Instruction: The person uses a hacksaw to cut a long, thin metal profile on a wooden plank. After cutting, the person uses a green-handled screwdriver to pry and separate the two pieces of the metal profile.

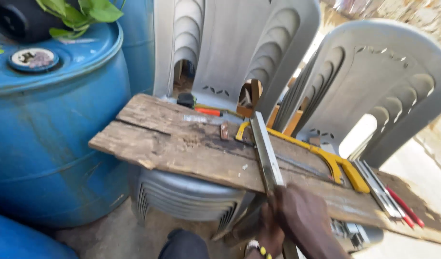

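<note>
A long grey metal bar [266, 148] lies across a weathered wooden plank [172, 144] and sticks out over its near edge. My right hand [309, 220] is closed over the bar where it leaves the plank. My left hand [270, 228], with a beaded band at the wrist, grips the bar's near end just below the plank edge. A yellow-framed hacksaw [335, 163] rests on the plank immediately right of the bar, its blade running towards the bar.
The plank sits on grey plastic chairs [374, 81]. A blue barrel [52, 134] stands at the left. Metal strips [374, 184] and red-handled tools [407, 211] lie at the plank's right end. An orange-handled tool [208, 111] and a small rusty piece [224, 130] lie further back.
</note>
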